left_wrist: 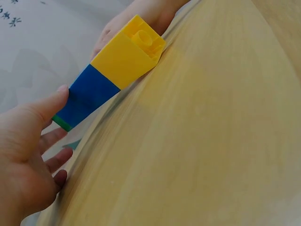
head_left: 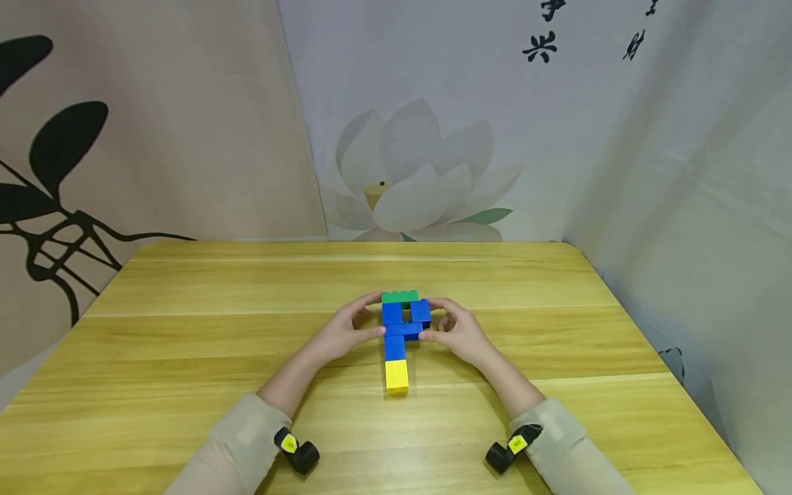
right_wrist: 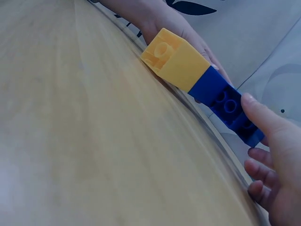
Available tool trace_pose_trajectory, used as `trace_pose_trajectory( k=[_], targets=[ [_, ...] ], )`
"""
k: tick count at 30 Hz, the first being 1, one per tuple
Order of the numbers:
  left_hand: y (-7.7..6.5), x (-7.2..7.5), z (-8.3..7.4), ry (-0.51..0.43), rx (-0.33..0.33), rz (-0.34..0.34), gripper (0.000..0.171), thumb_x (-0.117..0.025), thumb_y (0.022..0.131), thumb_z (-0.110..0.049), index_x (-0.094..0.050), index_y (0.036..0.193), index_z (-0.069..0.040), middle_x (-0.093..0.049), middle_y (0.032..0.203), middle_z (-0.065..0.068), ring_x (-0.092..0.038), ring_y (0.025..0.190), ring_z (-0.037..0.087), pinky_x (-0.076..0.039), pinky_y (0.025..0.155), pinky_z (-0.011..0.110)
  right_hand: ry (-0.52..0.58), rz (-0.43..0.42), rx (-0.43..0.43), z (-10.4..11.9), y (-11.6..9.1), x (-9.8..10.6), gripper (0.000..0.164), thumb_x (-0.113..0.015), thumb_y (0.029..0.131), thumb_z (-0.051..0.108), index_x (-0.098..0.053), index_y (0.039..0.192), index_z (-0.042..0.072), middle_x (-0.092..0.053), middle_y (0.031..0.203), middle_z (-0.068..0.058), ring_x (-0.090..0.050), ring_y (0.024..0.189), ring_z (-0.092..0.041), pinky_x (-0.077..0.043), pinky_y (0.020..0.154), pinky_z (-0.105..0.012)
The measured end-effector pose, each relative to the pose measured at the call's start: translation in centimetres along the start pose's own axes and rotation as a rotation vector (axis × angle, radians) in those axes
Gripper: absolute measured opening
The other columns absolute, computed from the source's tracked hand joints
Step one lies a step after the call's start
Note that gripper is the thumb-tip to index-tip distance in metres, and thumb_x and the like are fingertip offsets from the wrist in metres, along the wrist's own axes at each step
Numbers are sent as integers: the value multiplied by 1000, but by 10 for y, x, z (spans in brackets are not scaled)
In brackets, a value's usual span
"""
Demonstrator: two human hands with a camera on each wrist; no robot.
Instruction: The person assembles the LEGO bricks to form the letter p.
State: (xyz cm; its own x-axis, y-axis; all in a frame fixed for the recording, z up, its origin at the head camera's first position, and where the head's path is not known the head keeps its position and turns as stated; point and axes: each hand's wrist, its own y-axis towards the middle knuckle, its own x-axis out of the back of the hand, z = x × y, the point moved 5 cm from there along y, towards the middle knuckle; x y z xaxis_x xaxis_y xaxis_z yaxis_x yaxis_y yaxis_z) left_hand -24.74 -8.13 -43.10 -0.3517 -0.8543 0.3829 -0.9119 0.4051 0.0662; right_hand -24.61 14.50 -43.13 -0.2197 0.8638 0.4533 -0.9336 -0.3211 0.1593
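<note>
Toy building blocks are joined in one piece between the two hands, with a green block at the far end, several blue blocks in the middle and a yellow block at the near end. A small gap shows among the blue blocks. From the left side, the left hand pinches the piece with its thumb on the blue part. The right hand pinches the blue part opposite. In the right wrist view, hollow undersides of blue blocks show. Whether the piece touches the table cannot be told.
A wooden table lies under both arms. Behind it hangs a pale cloth backdrop with a printed lotus, and another light curtain runs along the right. Each sleeve carries a black wrist camera.
</note>
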Motion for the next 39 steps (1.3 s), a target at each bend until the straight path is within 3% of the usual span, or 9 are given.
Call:
trace_pose_trajectory(
  k=[5, 10, 17, 21, 34, 39],
  targets=[
    [0, -1, 2, -12, -3, 18, 67, -69, 90, -25, -37, 148, -14, -41, 146, 7, -39, 127, 33, -32, 102, 56, -15, 20, -35, -3, 1, -2, 64, -80, 79, 24, -52, 136, 11, -57, 118, -6, -48, 66, -20, -40, 52, -25],
    [1, -2, 4, 35, 10, 25, 67, -68, 91, -27, -36, 148, -14, -41, 146, 6, -40, 127, 31, -33, 102, 54, -72, 47, -72, -6, 2, -2, 64, -80, 79, 29, -52, 135, 13, -57, 112, -5, -49, 67, -20, -40, 54, -26],
    [3, -4, 4, 79, 1, 52, 65, -66, 92, -26, -36, 147, -9, -43, 145, 7, -40, 127, 31, -32, 104, 51, -122, 63, -83, -6, 2, -1, 64, -80, 79, 32, -54, 134, 13, -52, 77, -6, -47, 65, -20, -37, 54, -26],
    [4, -5, 5, 87, -6, 63, 64, -65, 93, -25, -36, 146, -5, -43, 145, 9, -39, 128, 31, -31, 105, 50, -131, 68, -86, -7, 3, -1, 64, -81, 78, 32, -55, 133, 12, -50, 72, -5, -47, 65, -20, -36, 54, -26],
    [3, -3, 6, 78, 31, 39, 65, -67, 91, -26, -37, 147, -8, -43, 144, 7, -39, 127, 29, -31, 106, 48, -123, 72, -84, -6, 3, -2, 66, -81, 78, 30, -54, 135, 9, -51, 74, -6, -46, 65, -20, -35, 53, -25],
    [1, 0, 3, 42, 45, 22, 64, -66, 92, -26, -37, 147, -9, -44, 144, 7, -40, 127, 29, -31, 105, 49, -97, 59, -72, -3, 2, 2, 69, -78, 81, 30, -49, 138, 5, -62, 111, -8, -50, 67, -19, -40, 53, -25]
  ],
)
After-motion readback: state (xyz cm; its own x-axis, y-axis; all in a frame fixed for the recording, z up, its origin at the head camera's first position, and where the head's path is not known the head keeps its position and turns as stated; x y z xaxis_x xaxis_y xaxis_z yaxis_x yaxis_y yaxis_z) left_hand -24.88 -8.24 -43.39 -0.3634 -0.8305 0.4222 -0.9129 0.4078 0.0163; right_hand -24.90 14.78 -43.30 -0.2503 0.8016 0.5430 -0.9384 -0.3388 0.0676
